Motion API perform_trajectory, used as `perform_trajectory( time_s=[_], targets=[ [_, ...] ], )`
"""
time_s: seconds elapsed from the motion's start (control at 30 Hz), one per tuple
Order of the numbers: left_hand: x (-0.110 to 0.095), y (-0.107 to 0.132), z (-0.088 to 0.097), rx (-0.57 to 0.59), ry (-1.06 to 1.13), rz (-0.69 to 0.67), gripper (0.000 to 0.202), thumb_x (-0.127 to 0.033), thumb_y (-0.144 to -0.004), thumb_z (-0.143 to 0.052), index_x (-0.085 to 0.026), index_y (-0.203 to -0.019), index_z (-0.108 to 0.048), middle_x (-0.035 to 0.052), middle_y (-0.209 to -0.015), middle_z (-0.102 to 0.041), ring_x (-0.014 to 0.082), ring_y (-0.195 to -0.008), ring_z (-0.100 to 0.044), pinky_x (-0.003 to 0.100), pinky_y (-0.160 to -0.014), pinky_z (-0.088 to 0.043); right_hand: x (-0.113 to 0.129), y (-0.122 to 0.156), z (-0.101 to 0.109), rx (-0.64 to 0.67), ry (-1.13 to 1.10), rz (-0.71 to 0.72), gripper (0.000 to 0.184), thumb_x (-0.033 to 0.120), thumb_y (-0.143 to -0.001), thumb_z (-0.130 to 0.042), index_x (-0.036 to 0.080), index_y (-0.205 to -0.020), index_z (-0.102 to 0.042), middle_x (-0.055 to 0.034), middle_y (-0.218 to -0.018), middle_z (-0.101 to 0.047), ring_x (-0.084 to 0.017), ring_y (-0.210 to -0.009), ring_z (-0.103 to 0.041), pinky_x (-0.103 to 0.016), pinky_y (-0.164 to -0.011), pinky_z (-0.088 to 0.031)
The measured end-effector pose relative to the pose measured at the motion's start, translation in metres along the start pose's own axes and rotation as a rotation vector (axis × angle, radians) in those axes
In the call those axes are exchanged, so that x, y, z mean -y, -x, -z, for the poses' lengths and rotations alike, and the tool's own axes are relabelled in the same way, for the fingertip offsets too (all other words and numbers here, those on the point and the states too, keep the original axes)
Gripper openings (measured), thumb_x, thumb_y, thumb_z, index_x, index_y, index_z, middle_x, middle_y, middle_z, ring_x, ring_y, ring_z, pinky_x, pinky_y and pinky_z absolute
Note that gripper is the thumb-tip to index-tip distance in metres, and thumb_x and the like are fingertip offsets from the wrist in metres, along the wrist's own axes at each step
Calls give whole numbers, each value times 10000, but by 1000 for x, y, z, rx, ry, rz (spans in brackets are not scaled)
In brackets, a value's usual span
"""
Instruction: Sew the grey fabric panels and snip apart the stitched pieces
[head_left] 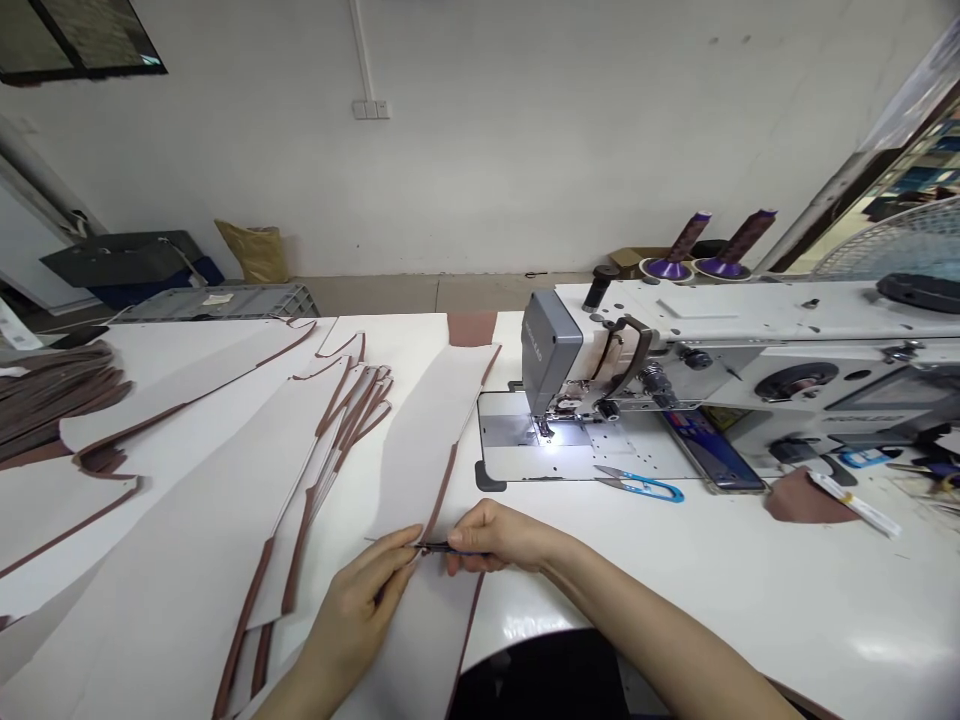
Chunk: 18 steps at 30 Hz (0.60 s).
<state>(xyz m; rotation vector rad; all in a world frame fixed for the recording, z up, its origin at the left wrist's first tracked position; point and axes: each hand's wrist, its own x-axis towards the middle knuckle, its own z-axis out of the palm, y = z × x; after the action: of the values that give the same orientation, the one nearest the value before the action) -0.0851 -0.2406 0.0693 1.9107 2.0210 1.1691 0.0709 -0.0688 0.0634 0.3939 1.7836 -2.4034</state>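
The left hand (pixel 356 615) rests on a long cream strip (pixel 420 460) with a brown edge, its fingertips meeting the tip of a slim dark tool (pixel 439 547) pinched in the right hand (pixel 499 535). More brown-edged strips (pixel 176 520) lie overlapping on the white table (pixel 750 590) to the left. To the right stands a sewing machine (pixel 551 350), with blue-handled snips (pixel 637 483) and a phone (pixel 712 450) beside its plate. Purple thread spools (pixel 720 245) stand beyond.

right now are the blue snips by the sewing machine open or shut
Open: the blades of the blue-handled thread snips spread apart at their tips as they lie on the white sewing table.
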Motion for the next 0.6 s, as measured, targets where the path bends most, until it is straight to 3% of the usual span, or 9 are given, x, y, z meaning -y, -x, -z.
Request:
perform_trajectory(
  time_s=[0.4,0.5,0.6],
  targets=[
    [7,3,-1,-22,7,23,180,-196,-857,-518,-231,-949,-668,12,-1040,-696,131,-931,-663,216,-853,-536,-5,3,-9,-177,39,62,470,581,-761,-630,119,-681,-662,52,-445,-407,-64,-418,-311,-215,-428,-206],
    [2,5,-6,-32,8,32,173,-209,-853,-527,-229,-943,-673,18,-1033,-699,134,-929,-664,212,-852,-533,-5,-5,0,-380,74,61,510,627,-793,-537,130,-723,-630,51,-475,-422,-68,-403,-285,-223,-422,-187],
    [-8,10,-12,-11,42,16,179,-230,-860,-518,-223,-923,-685,24,-1025,-704,137,-917,-669,193,-842,-528,-3,-24,9,-652,255,31,396,535,-791,-581,157,-676,-547,47,-541,-445,-83,-464,-332,-226,-465,-223]
  ],
)
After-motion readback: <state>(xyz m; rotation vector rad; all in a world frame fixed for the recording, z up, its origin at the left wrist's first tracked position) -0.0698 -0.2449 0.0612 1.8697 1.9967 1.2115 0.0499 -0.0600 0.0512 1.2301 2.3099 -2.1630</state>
